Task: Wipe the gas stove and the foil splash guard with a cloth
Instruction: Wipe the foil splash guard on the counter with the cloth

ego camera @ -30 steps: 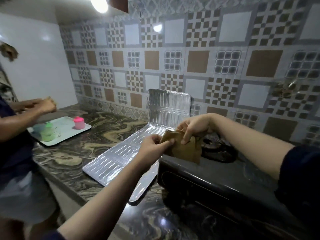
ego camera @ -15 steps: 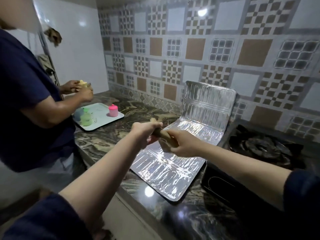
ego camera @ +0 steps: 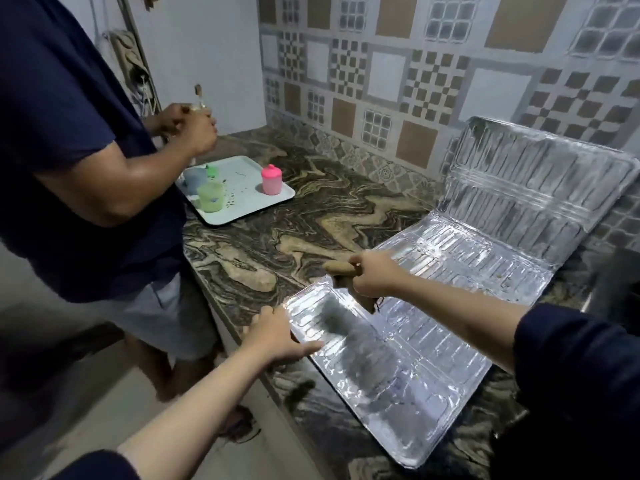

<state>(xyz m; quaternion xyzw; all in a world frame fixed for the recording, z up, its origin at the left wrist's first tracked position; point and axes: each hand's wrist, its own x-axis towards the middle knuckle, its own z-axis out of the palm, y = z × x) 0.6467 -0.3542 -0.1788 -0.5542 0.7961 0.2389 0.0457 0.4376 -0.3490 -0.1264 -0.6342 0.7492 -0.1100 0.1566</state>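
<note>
While the right hand (ego camera: 372, 275) holds its grip clamped round a bunched brown cloth (ego camera: 341, 268), the left hand (ego camera: 277, 336) lies with fingers straight, its grip apart, pressing on the near corner of the foil splash guard (ego camera: 433, 341). That guard is spread across the marbled table (ego camera: 311, 216), two panels flat and the far panel tilted up against the patterned tile wall (ego camera: 415, 81). The cloth hangs just above the flat foil, near its left edge (whether it touches the surface I cannot tell). Only a dark corner of the gas stove (ego camera: 616, 285) shows at the right edge.

I judge the foil-wiping step to be just starting: one hand pins the sheet, the other brings the cloth over it. The next move calls for lowering the cloth onto the foil and stroking along the ribs with light pressure, since thin foil creases and slides easily; a few specks on the middle panel want attention.

At the left, another person (ego camera: 69, 150) stands over a pale tray (ego camera: 242, 216) carrying small cups, one of them pink (ego camera: 271, 180).
</note>
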